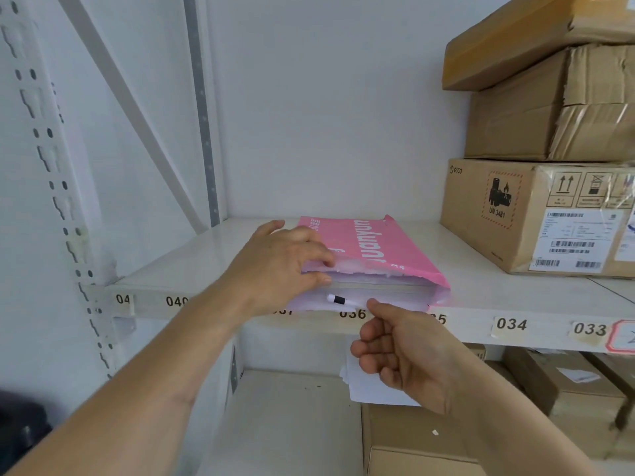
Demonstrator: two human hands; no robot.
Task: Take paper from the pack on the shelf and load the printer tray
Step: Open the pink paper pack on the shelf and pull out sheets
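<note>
A pink paper pack lies flat on the white shelf, its torn front end open. The edges of a white paper stack show inside the torn end. My left hand rests on the pack's left front corner; the fingers lie on the wrapper and the thumb presses the paper edge below. My right hand hovers just under the shelf's front edge, fingers loosely curled, thumb tip near the pack's bottom sheets. It holds nothing. The printer is out of view.
Three cardboard boxes are stacked at the shelf's right. The shelf's front lip carries number labels. Below lie loose white sheets and more brown boxes. A perforated upright stands at the left.
</note>
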